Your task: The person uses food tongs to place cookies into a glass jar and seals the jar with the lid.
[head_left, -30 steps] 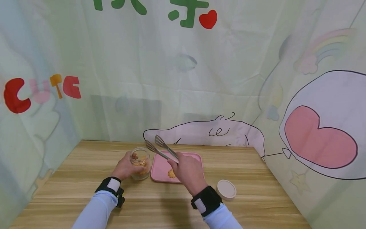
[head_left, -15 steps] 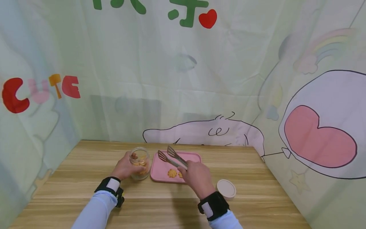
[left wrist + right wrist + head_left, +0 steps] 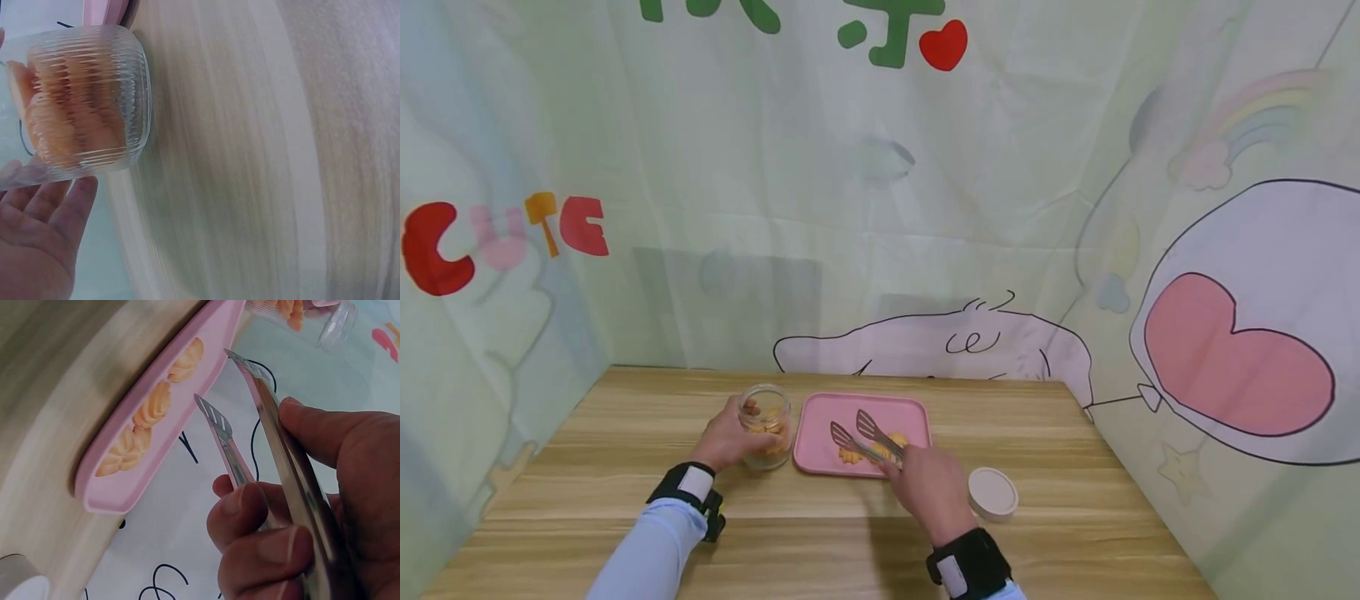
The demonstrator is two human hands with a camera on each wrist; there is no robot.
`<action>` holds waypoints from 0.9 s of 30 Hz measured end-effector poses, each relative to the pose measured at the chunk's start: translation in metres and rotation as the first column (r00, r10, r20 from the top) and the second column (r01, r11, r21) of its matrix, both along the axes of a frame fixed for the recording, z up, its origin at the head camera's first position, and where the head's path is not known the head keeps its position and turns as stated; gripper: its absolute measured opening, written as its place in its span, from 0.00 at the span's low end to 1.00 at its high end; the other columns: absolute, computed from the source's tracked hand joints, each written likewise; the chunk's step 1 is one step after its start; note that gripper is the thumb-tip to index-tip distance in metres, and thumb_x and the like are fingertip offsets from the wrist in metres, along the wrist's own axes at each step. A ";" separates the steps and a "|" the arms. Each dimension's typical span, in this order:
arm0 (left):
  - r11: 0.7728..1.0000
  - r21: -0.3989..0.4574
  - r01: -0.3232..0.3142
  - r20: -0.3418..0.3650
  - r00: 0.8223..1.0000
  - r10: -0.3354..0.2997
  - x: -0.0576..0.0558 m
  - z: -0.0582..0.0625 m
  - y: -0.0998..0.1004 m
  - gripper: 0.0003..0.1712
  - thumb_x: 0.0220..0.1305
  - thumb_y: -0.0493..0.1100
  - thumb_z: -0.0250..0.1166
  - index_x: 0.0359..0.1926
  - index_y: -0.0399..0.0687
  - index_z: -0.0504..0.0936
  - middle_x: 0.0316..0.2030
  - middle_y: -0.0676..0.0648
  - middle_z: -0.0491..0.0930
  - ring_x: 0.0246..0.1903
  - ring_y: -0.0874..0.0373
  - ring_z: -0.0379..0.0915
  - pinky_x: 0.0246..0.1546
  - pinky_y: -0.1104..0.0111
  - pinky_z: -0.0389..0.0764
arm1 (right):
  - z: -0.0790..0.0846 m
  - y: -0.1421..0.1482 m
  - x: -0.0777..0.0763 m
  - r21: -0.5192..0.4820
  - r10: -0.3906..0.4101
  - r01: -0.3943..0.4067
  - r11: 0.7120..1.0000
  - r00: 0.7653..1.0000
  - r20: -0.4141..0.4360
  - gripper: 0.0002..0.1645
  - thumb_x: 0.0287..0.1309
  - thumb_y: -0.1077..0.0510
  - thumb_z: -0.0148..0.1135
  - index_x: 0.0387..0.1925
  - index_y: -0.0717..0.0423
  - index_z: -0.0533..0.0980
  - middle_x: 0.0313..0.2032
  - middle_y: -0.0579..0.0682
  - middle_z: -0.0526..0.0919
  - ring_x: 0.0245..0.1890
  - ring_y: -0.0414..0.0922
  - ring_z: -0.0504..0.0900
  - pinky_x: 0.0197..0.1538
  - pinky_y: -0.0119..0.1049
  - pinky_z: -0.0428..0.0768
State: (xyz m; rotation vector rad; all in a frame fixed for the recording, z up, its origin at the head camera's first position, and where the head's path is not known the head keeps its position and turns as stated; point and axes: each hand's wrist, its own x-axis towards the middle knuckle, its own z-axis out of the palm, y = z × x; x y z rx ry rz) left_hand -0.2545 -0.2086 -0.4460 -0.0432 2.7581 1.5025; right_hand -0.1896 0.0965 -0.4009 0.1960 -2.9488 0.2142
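My left hand (image 3: 724, 437) grips a glass jar (image 3: 81, 100) of ridged glass, which has no lid on and holds several golden cookies. Just right of the jar lies a pink tray (image 3: 823, 410) bearing several flower-shaped and swirled piped cookies (image 3: 152, 405) in a line. Metal tongs (image 3: 284, 447) with slotted ends are in my right hand (image 3: 931, 492), fingers curled round their arms. The tong ends stand apart with nothing between them, over the tray in the head view.
A round white lid (image 3: 992, 493) lies on the wooden table (image 3: 1037, 442) to the right of the tray, close to my right hand. A printed cloth backdrop (image 3: 715, 167) rises behind the table and along its sides.
My right hand has moved right and nearer to me with the tongs, lowering in the head view, and more cookies on the tray show. The left hand and jar stay put.
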 end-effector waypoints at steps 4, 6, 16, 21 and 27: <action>1.000 0.005 -0.002 0.007 1.000 0.002 0.000 0.000 -0.001 0.51 0.51 0.49 0.81 0.67 0.32 0.62 0.66 0.28 0.69 0.63 0.33 0.67 0.65 0.39 0.67 | -0.004 -0.001 0.004 0.027 -0.047 0.045 0.999 0.998 0.049 0.26 0.62 0.37 0.69 0.26 0.57 0.81 0.16 0.46 0.70 0.16 0.43 0.70 0.19 0.39 0.65; 1.000 0.005 -0.001 0.008 1.000 0.001 -0.001 0.000 -0.001 0.52 0.51 0.49 0.81 0.67 0.31 0.61 0.66 0.28 0.69 0.63 0.32 0.67 0.65 0.38 0.67 | -0.007 -0.002 0.005 0.049 -0.063 0.060 0.997 0.996 0.055 0.27 0.61 0.36 0.69 0.31 0.57 0.83 0.16 0.48 0.72 0.17 0.44 0.71 0.19 0.39 0.66; 1.000 0.009 -0.012 0.015 1.000 0.011 0.000 0.001 0.001 0.50 0.52 0.49 0.80 0.67 0.32 0.62 0.66 0.28 0.69 0.63 0.32 0.67 0.65 0.38 0.68 | -0.017 -0.010 0.014 0.081 -0.066 0.063 0.995 0.997 0.039 0.26 0.60 0.39 0.70 0.42 0.58 0.83 0.18 0.52 0.75 0.18 0.48 0.75 0.20 0.45 0.73; 1.000 0.013 -0.012 0.017 1.000 0.012 0.001 0.003 0.002 0.50 0.52 0.49 0.80 0.67 0.32 0.62 0.66 0.28 0.69 0.63 0.33 0.67 0.66 0.39 0.68 | -0.018 -0.013 0.019 0.099 -0.028 0.028 0.995 1.000 -0.004 0.26 0.60 0.42 0.72 0.46 0.59 0.83 0.21 0.54 0.78 0.21 0.51 0.81 0.22 0.47 0.77; 1.000 0.014 -0.010 0.021 1.000 0.010 0.002 0.004 0.002 0.51 0.52 0.49 0.80 0.66 0.32 0.62 0.65 0.28 0.70 0.63 0.33 0.67 0.66 0.40 0.68 | -0.020 -0.013 0.021 0.107 -0.008 0.012 0.994 0.999 -0.046 0.24 0.59 0.42 0.73 0.42 0.59 0.82 0.20 0.53 0.76 0.20 0.51 0.79 0.21 0.46 0.77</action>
